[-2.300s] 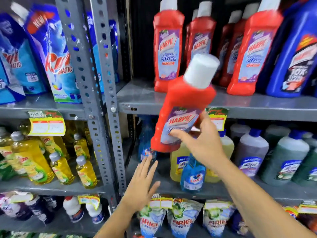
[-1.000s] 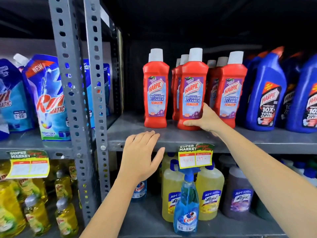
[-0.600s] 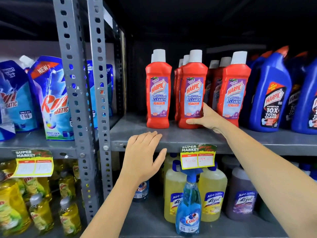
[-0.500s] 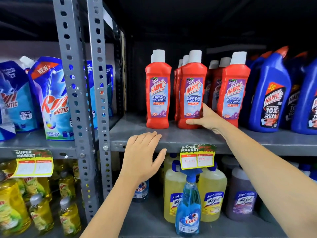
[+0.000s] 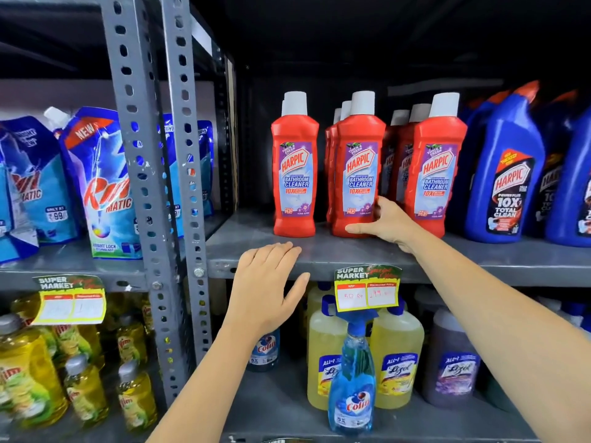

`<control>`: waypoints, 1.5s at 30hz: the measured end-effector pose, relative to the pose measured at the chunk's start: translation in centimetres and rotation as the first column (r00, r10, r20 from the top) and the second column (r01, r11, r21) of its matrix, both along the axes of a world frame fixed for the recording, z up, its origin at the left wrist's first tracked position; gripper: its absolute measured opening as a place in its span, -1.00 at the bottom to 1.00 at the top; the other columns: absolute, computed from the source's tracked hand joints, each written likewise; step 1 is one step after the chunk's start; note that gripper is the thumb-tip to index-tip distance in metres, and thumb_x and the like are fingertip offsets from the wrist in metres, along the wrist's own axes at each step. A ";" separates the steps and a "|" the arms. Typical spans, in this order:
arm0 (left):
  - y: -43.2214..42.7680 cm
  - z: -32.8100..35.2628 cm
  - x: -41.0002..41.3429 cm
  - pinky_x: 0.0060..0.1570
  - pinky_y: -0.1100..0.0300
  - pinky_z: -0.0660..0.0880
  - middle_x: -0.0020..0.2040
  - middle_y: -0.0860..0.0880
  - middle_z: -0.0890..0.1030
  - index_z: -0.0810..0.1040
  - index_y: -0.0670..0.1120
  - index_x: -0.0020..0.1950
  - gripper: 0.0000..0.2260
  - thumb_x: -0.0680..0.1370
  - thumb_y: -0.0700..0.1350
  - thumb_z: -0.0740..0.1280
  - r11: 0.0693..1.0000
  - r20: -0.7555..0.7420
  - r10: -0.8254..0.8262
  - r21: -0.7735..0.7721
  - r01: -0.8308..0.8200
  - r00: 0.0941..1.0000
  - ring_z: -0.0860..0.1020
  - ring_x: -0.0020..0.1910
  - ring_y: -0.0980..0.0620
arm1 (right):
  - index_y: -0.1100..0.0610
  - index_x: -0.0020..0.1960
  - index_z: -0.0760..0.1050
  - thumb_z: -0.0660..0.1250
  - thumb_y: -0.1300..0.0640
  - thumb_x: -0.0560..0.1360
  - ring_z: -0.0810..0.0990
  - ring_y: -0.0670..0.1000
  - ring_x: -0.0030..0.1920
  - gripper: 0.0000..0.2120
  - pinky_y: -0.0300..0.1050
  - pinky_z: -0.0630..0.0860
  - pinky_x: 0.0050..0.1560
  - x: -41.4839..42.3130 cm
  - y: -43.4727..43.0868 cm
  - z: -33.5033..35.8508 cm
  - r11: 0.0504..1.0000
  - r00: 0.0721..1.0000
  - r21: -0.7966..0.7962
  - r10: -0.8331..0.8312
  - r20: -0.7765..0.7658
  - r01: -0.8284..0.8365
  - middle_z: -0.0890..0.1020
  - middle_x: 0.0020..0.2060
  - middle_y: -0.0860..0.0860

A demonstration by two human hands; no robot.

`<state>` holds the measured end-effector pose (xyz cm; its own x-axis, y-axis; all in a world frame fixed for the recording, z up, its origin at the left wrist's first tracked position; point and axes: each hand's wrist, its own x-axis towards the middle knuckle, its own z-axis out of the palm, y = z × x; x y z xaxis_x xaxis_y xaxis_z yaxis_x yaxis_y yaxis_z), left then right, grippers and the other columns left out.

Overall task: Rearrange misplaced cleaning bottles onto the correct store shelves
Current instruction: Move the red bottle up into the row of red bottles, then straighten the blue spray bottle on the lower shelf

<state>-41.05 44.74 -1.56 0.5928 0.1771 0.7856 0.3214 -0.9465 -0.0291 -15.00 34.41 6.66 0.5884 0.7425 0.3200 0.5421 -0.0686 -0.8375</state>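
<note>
Up close, a grey metal store shelf runs across the middle of the view, carried by a grey perforated steel upright at its left end. A person's right hand reaches in from the lower right and grips the lower part of a red plastic Harpic bathroom cleaner bottle with a white cap, thumb across the front near the base and fingers wrapped round its right side. This bottle stands upright on the shelf near the front edge, in the middle of a row of matching red bottles: one stands apart to its left, another just beside the hand on the right, with more behind. Blue Harpic toilet cleaner bottles with angled necks fill the right end of the same shelf. The left hand is open, fingers together and slightly curled, with its fingertips at the shelf's front edge, holding nothing. A yellow and green price tag hangs from that front edge, between the two arms. On the shelf below stand yellow Lizol jugs and, at the front, a blue Colin spray bottle. Left of the upright, blue Rin detergent pouches sit above yellow Vim dish liquid bottles.
</note>
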 end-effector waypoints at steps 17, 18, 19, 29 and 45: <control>-1.3 -24.8 -4.1 0.37 -0.16 0.09 0.59 -0.07 0.08 0.24 -0.05 0.55 -0.45 0.66 0.22 -0.02 0.967 -0.417 0.019 -0.224 -0.123 0.909 0.13 0.53 -0.12 | -0.15 0.21 0.39 0.51 0.03 0.38 0.57 0.01 0.10 -0.52 0.01 0.57 0.06 -10.2 -9.9 -27.9 0.939 0.936 -0.010 -0.343 -0.074 0.343 0.55 0.12 -0.06; -0.9 -26.6 -4.5 0.35 -0.15 0.10 0.57 -0.05 0.13 0.16 -0.04 0.58 -0.41 0.65 0.26 -0.05 0.960 -0.491 0.025 -0.232 -0.158 0.871 0.19 0.51 -0.12 | -0.11 0.32 0.33 0.51 -0.12 0.35 0.53 -0.03 0.19 -0.38 0.07 0.55 0.16 -9.9 -9.7 -28.8 0.949 0.948 -0.101 -0.306 -0.089 0.297 0.51 0.22 -0.07; -0.6 -28.1 -4.9 0.34 -0.14 0.10 0.55 -0.05 0.20 0.08 -0.04 0.60 -0.39 0.64 0.28 -0.05 0.953 -0.550 0.024 -0.240 -0.185 0.835 0.25 0.49 -0.11 | -0.12 0.36 0.29 0.48 -0.25 0.31 0.52 -0.06 0.24 -0.29 0.10 0.54 0.20 -9.6 -9.4 -29.5 0.956 0.959 -0.161 -0.265 -0.104 0.246 0.51 0.26 -0.10; 0.6 -32.3 -6.7 0.39 -0.11 -0.12 0.48 -0.11 0.38 0.23 -0.02 0.54 -0.40 0.63 0.31 -0.06 0.915 -0.692 -0.027 -0.307 -0.260 0.721 0.32 0.45 -0.09 | 0.02 0.18 0.39 0.52 0.01 0.38 0.65 -0.06 0.05 -0.54 -0.03 0.60 0.02 -9.9 -7.6 -29.9 0.947 0.974 -0.246 -0.221 -0.043 0.205 0.66 0.03 -0.07; 0.7 -32.4 -7.3 0.41 -0.15 -0.06 0.56 -0.11 0.21 0.18 -0.13 0.57 -0.35 0.65 0.30 -0.01 0.936 -0.658 -0.049 -0.293 -0.195 0.752 0.14 0.53 -0.07 | 0.16 0.16 0.34 0.44 -0.14 0.44 0.64 0.09 -0.09 -0.49 -0.25 0.38 -0.34 -17.8 0.7 -29.3 0.926 0.959 -0.268 -0.227 0.167 0.266 0.64 -0.09 0.06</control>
<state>-48.33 45.43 -33.91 0.9058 0.4109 0.1033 0.4083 -0.9117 0.0461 -32.76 35.12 -22.60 0.7321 0.6504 0.2025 0.5801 -0.4394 -0.6858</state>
